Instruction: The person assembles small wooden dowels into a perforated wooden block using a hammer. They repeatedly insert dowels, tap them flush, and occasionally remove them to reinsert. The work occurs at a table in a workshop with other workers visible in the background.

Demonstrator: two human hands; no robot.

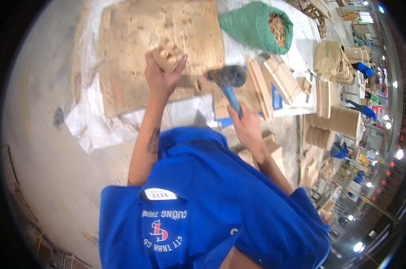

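My left hand (pixel 160 80) is wrapped round a light wooden block (pixel 168 56) with several round dowel-like ends on its upper face. It holds the block up over a worn plywood sheet (pixel 131 58). In my right hand (pixel 247 127) is a mallet (pixel 231 92) with a black head and a blue handle, gripped low on the handle. The mallet's head is raised to the right of the block and apart from it. A small wood piece (pixel 197 84) shows between the block and the mallet.
A green sack (pixel 247 27) full of small wood pieces lies at the far right of the plywood. Grooved wooden boards (pixel 281 78) are to the right of the mallet. Stacked wood parts (pixel 332 123) and other people in blue (pixel 367 112) are farther right.
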